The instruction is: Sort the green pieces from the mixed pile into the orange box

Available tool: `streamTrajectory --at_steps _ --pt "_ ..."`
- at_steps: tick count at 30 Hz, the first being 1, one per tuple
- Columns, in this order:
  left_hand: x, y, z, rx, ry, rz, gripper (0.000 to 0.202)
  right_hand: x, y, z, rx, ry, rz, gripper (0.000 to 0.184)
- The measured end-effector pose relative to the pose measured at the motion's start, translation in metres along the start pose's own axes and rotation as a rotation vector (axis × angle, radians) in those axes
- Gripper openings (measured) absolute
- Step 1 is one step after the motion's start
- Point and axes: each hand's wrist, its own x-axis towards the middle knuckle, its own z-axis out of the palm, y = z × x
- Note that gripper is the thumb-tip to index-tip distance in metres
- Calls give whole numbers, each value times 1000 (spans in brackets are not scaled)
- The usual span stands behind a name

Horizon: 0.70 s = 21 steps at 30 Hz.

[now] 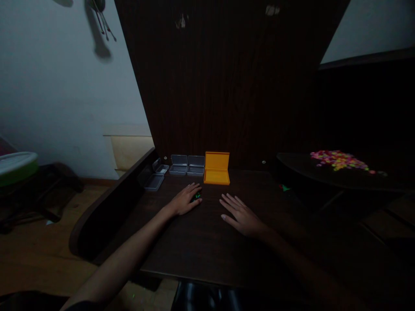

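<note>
My left hand (pixel 187 200) lies low over the dark desk (pixel 207 242), thumb and fingers apart. Beside its palm, between thumb and fingers, is a small cluster of green bits (pixel 197 196), too small to name. To the right, my right hand (pixel 241 214) rests with its fingers spread and nothing visible in it. Beyond both hands an open yellow box (pixel 217 176) stands with its lid upright. Left of it are two open clear plastic boxes (pixel 178 169), with their lids raised too.
Two more clear boxes (pixel 154 182) sit by the raised left side board (pixel 106 207). On a curved shelf (pixel 301 172) at the right lies a heap of multicoloured small pieces (pixel 340 160). A green item (pixel 285 188) is beneath that shelf's edge. A tall dark panel (pixel 223 86) closes off the back.
</note>
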Motion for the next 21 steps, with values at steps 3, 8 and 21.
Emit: streamTrajectory --at_steps 3,8,21 --pt "-3 17 4 -25 -21 80 60 0 1 -1 70 16 11 60" --pt "-6 41 11 -60 -49 191 59 2 6 -1 266 100 77 57" --pt "-12 81 20 -98 -93 302 57 11 11 -3 293 361 107 54"
